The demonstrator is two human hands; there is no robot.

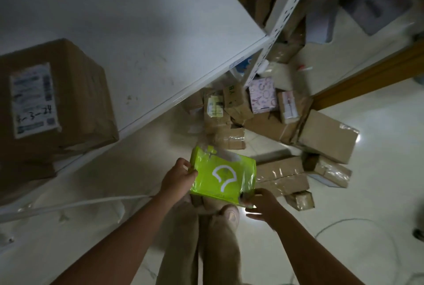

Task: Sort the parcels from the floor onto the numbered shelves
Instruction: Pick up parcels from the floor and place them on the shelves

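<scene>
I hold a bright green parcel with a white logo in front of me, above my legs. My left hand grips its left edge, thumb on top. At its lower right corner my right hand holds it with curled fingers. A pile of brown cardboard parcels lies on the pale tiled floor beyond it, with a pink patterned box among them. The white shelf stretches to the upper left and carries a large brown box whose label bears a handwritten number.
A white perforated shelf upright stands at the shelf's corner, with more boxes behind it. A wooden frame runs along the right. A thin cable lies on the floor at lower right.
</scene>
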